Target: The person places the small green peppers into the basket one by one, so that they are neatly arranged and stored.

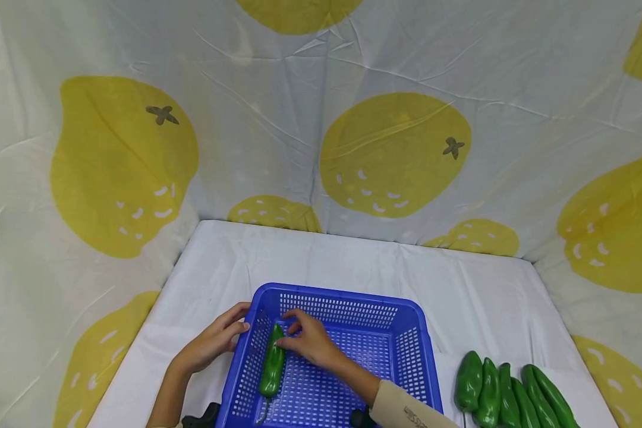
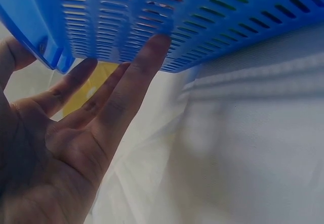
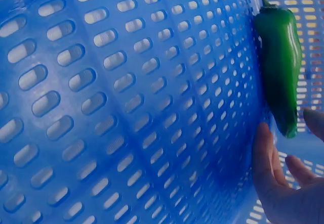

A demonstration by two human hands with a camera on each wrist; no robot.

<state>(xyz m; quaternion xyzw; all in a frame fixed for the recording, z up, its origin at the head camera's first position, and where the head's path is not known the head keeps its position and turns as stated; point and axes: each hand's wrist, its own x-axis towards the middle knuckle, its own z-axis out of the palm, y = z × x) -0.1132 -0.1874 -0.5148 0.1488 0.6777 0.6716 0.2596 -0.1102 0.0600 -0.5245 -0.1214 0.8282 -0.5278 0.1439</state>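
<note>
A long green pepper (image 1: 271,370) lies along the left side inside a blue perforated plastic basket (image 1: 338,293), its stem toward the near edge. My right hand (image 1: 310,342) reaches into the basket at the pepper's far tip, thumb beside it and fingers loosely bent. In the right wrist view, the fingers and thumb stand apart around the tip of the pepper (image 3: 279,64), with no grip on it. Outside the basket, my left hand (image 1: 212,343) rests against the left wall with extended fingers; the left wrist view shows its fingertips touching the slotted wall (image 2: 202,11).
Several green peppers (image 1: 508,395) lie side by side on the white cloth (image 1: 310,252), right of the basket. A lemon-print curtain (image 1: 257,131) rises behind and on both sides. Dark wrist gear (image 1: 203,414) shows at the left wrist.
</note>
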